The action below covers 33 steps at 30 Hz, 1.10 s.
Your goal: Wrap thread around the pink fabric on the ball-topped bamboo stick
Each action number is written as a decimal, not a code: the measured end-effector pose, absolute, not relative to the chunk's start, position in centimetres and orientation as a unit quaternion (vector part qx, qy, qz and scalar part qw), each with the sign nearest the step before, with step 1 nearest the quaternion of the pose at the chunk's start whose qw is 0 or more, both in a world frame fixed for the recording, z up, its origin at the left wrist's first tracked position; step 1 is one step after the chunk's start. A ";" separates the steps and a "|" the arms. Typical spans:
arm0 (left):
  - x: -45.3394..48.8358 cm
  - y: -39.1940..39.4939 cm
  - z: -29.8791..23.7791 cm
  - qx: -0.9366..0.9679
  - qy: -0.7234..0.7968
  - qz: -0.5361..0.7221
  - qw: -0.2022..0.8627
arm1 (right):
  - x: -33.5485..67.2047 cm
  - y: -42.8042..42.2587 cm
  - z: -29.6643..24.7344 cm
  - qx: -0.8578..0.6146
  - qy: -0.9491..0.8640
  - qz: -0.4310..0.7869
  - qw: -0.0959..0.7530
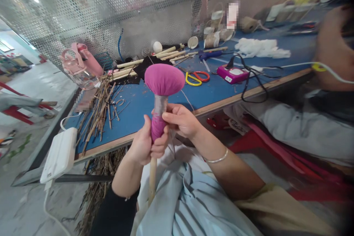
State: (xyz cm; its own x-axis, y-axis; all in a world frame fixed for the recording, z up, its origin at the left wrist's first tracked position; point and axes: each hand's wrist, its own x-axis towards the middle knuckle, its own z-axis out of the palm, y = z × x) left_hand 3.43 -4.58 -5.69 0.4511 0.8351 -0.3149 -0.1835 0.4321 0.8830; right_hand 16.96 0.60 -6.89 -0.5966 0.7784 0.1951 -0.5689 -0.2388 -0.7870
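Note:
I hold a wooden stick (152, 180) upright above my lap; its top is a padded ball covered in magenta cloth (165, 79), with clear tape round the neck below it. My left hand (146, 143) is wrapped round the cloth-covered shaft. My right hand (181, 120) is closed, its fingers pinching the neck just above the left hand. A silver bangle sits on my right wrist.
A blue worktable (143, 99) carries a heap of twigs (101, 108), wooden sticks (149, 60), yellow and red scissors (197, 77), a pink device with cables (232, 73), white stuffing (260, 48) and a pink bottle (80, 64). A white box (59, 155) hangs off the edge. Another person sits at right (326, 118).

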 end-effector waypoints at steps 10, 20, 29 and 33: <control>4.3 -5.4 -5.8 0.600 0.578 0.469 0.293 | 16.9 -0.5 -6.1 -0.264 -0.518 0.654 0.484; 4.1 -5.7 -5.9 0.558 0.568 0.511 0.323 | 18.0 -1.7 -5.4 -0.269 -0.555 0.621 0.483; 4.4 -6.6 -5.0 0.455 0.498 0.530 0.515 | 17.7 -0.5 -6.0 -0.231 -0.544 0.654 0.473; 4.4 -6.9 -5.0 0.387 0.477 0.519 0.595 | 17.4 -0.1 -6.2 -0.203 -0.523 0.681 0.470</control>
